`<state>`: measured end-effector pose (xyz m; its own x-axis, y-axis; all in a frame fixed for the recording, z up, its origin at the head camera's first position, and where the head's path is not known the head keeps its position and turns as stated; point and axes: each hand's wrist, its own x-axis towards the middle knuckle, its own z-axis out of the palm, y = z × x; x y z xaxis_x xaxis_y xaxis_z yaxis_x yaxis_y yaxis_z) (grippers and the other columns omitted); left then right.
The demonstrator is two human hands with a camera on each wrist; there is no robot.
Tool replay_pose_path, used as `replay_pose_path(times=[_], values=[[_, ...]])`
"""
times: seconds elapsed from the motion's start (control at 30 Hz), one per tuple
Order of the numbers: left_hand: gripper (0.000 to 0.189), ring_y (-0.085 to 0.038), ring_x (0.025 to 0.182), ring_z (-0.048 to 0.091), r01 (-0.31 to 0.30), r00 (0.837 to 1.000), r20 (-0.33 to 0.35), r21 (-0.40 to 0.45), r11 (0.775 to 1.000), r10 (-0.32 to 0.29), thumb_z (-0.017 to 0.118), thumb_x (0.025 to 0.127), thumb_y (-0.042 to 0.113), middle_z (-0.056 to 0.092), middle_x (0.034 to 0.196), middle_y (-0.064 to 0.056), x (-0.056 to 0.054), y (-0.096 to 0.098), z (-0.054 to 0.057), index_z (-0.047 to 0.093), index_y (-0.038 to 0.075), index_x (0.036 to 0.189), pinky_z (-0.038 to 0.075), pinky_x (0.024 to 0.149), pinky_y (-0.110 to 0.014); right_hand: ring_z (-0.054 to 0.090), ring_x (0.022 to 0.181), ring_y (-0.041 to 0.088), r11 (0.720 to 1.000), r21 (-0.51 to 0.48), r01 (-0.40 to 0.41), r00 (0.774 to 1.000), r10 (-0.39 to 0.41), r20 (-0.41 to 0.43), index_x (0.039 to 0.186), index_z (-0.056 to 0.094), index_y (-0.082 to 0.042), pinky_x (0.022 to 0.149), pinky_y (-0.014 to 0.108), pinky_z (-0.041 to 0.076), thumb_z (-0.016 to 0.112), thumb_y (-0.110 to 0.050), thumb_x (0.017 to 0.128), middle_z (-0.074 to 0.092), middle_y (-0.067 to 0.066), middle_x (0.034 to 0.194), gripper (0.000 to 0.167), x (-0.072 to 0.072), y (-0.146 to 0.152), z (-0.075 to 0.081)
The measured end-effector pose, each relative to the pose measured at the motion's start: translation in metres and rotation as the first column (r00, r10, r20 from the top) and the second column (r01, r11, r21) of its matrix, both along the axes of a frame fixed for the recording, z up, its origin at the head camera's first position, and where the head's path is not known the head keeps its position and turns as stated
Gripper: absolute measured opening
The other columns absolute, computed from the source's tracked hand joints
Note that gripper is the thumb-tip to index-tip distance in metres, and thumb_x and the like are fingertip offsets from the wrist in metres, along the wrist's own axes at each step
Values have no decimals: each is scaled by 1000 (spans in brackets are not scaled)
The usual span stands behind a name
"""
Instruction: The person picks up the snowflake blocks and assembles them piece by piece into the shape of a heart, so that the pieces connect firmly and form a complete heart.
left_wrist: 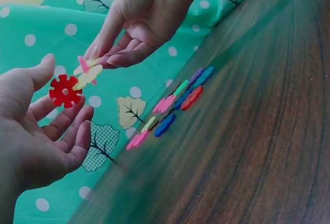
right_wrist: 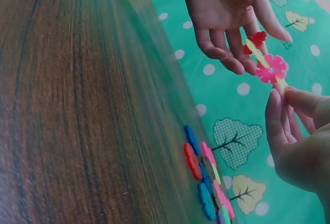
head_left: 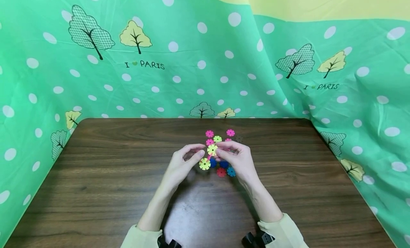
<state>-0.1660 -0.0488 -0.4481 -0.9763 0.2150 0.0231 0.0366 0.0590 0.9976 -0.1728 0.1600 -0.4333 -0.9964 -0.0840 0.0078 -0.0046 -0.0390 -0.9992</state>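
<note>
Chain (right_wrist: 271, 69), four discs long, is held above the surface (head_left: 112, 191), its yellow end (head_left: 212, 150) pinched by the right hand (head_left: 239, 158); the left hand (head_left: 181, 163), fingers relaxed, is beside the red end (left_wrist: 65, 91). Linking seems partly done, with loose discs (head_left: 221, 172) left lying unjoined.

Head view: the held pink notched plastic disc (head_left: 209, 157) stands edge-on, its face hidden; the right grip (head_left: 241, 159) partly conceals another pink disc (head_left: 228, 139), lying flat; a dark notched disc (head_left: 238, 138) blurs into the wood-grained surface (head_left: 96, 177). Cream fabric sleeves (head_left: 141, 237) are cut off below. Right wrist view: a purple disc (right_wrist: 220, 217) is cropped by the lower edge.
</note>
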Motion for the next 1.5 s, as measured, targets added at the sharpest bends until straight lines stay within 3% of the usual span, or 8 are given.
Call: replay_pose_path(times=[0.27,0.43,0.9,1.2,1.37,1.5], values=[[22,-8,81,62,-19,1000,12,-18,1000,20,70,99,21,75,99,-11,2,5,-2,76,6,114,52,75,-22,75,75,12,999,-24,-47,999,47,3,118,67,13,75,34,65,73,0,92,76,-1,89,30,2,-7,-4],[16,-6,71,57,-68,997,22,-9,998,68,72,96,14,72,87,-8,2,7,-1,78,3,106,47,65,-19,76,76,14,997,-44,-62,998,63,5,117,65,14,76,34,65,74,0,92,76,0,88,30,4,-10,-6],[17,-7,70,58,-164,982,97,48,985,159,74,94,14,71,79,2,1,4,-1,79,1,103,50,65,-23,77,81,19,998,25,-49,998,50,-24,117,69,8,80,32,64,73,-10,96,78,1,93,28,3,-7,-3],[15,-8,72,63,-163,981,120,115,980,150,71,95,8,74,83,-1,-1,3,0,74,-1,106,54,67,-20,76,80,15,1000,-9,6,1000,-6,-26,111,72,0,79,30,64,74,-10,95,77,4,93,18,-4,10,0],[15,-8,73,64,-169,980,125,116,979,155,70,95,10,74,83,0,-1,1,2,73,0,107,55,68,-20,75,78,13,999,6,39,998,-38,-54,117,67,9,76,28,64,73,-8,95,77,3,96,28,-10,28,-1],[14,-9,74,65,-170,980,129,121,978,154,70,96,11,73,82,2,-1,0,3,74,2,107,55,68,-20,73,78,10,994,83,67,996,-61,-66,122,62,14,76,26,63,72,-9,96,76,-4,93,37,-16,46,-6]])
